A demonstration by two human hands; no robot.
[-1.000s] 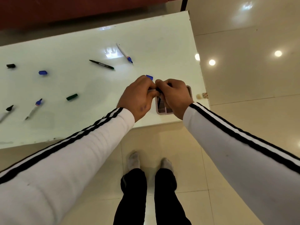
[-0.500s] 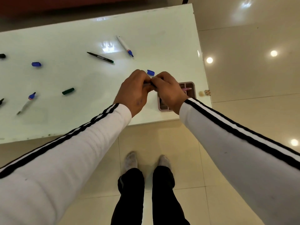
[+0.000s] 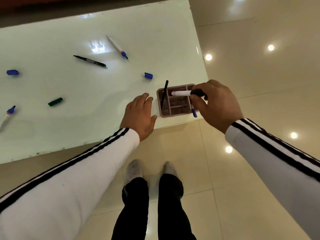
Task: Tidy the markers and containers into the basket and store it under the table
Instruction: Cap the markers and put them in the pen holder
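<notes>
My right hand grips a white marker with a black cap, held level over the pink divided basket at the table's near right corner. A black marker leans in the basket's left compartment, and a blue-capped marker pokes out at its right side under my hand. My left hand hovers just left of the basket, fingers apart and holding nothing. Loose on the table lie a black marker, a white marker with a blue tip, another uncapped blue one, two blue caps and a green cap.
The white glossy table ends just right of the basket and just below my hands. Beyond it is a shiny tiled floor, where my own legs and socked feet stand close to the table's near edge.
My hands, pressed together on the marker before, have come apart. The right hand carried the capped marker over the basket, while the left hand let go and opened.
</notes>
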